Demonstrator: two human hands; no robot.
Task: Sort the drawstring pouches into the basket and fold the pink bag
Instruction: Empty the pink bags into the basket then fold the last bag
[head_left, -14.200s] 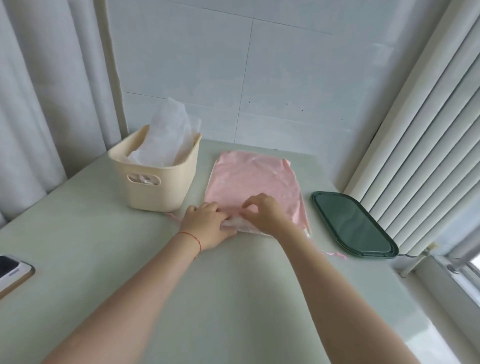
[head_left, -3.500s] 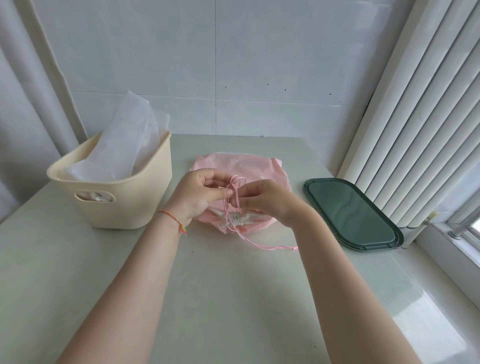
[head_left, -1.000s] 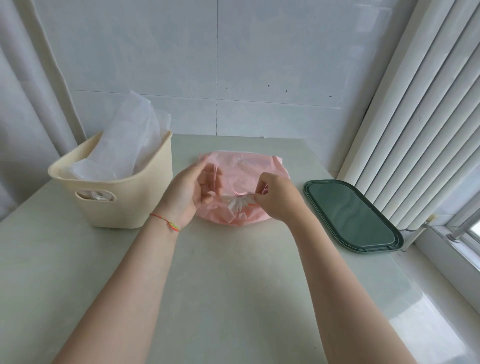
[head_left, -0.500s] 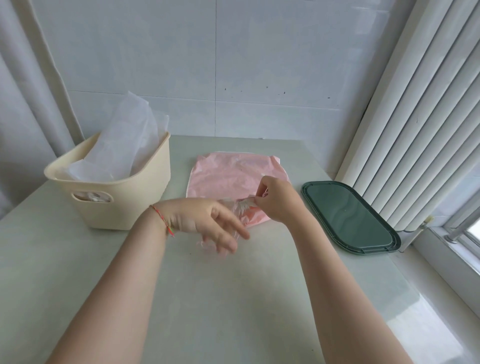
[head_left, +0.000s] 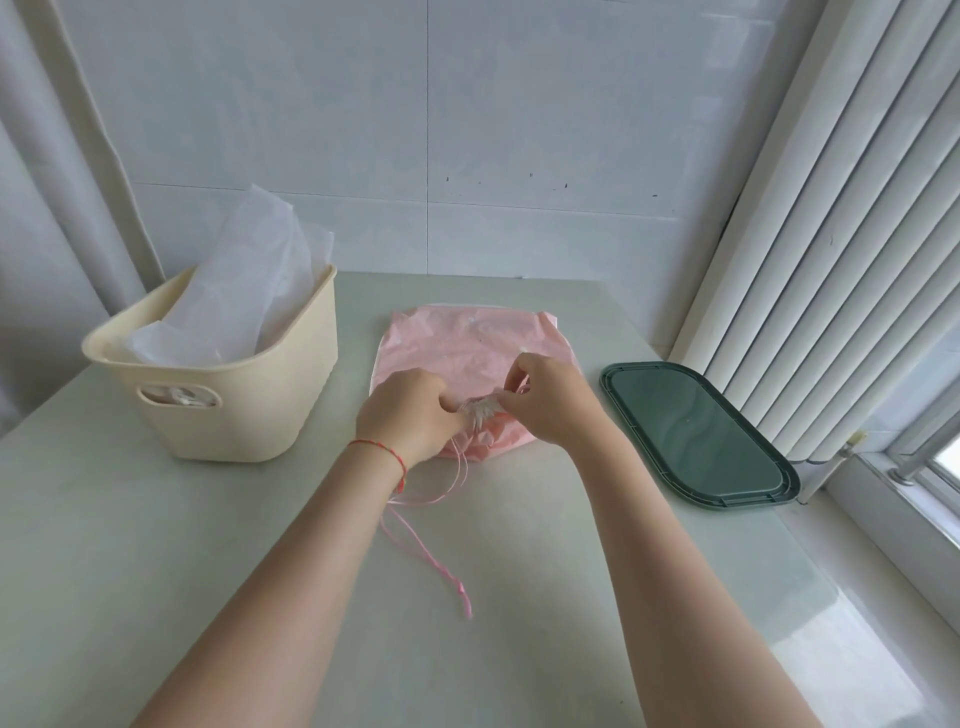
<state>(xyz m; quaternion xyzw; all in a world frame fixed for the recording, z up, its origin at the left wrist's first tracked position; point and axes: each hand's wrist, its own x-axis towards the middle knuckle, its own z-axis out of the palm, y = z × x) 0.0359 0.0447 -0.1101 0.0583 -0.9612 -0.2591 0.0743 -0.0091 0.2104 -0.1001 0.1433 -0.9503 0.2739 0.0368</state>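
Observation:
The pink bag (head_left: 457, 343) lies flat on the table's middle, its near end gathered into a bunched mouth (head_left: 480, 408). My left hand (head_left: 410, 415) pinches that bunch from the left and my right hand (head_left: 550, 400) pinches it from the right. A pink drawstring (head_left: 415, 525) trails from the mouth toward me across the table. The cream basket (head_left: 249, 410) stands to the left with white translucent pouches (head_left: 244, 291) sticking out of it.
A dark green oblong tray (head_left: 696, 431) lies at the right, close to the white vertical blinds (head_left: 831, 234). A tiled wall closes the back, a curtain hangs at the left. The pale green table (head_left: 156, 545) stretches toward me.
My left hand has come back from the table in front to the gathered mouth of the bag. The pink drawstring now lies stretched out toward me.

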